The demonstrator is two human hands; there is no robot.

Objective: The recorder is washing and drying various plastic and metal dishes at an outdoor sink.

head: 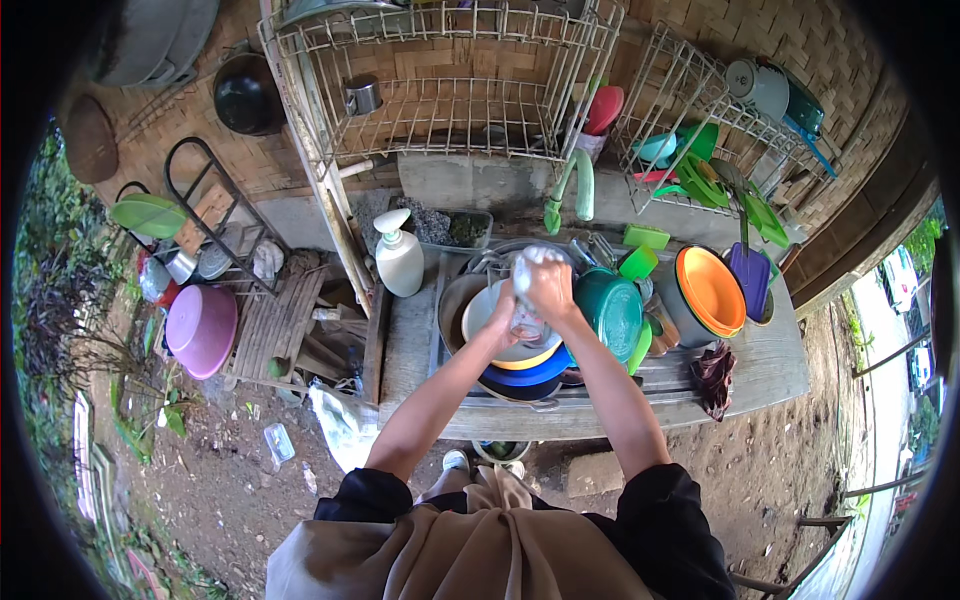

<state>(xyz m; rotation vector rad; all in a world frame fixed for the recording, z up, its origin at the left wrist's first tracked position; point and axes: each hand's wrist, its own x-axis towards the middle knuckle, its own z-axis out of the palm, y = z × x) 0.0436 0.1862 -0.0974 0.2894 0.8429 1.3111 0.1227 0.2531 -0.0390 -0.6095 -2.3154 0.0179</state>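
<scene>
Over the stacked basins, a clear drinking glass (528, 327) is held between my two hands, its lower end showing below them. My left hand (504, 309) grips the glass from the left side. White foam covers the fingers of my right hand (551, 286), which closes around the glass from the right. Whether a sponge is under the foam, I cannot tell. Beneath them is a pale bowl (480, 319) inside nested yellow and blue basins (529, 373). A teal pot (616, 315) leans close to my right wrist.
A white pump bottle (400, 262) stands left of the basins. To the right are an orange basin (709, 289) in a grey bucket, a green sponge (646, 237) and a dark crumpled cloth (712, 379). Wire racks (442, 90) hang above the wooden counter (465, 429). A faucet (583, 187) projects behind the basins.
</scene>
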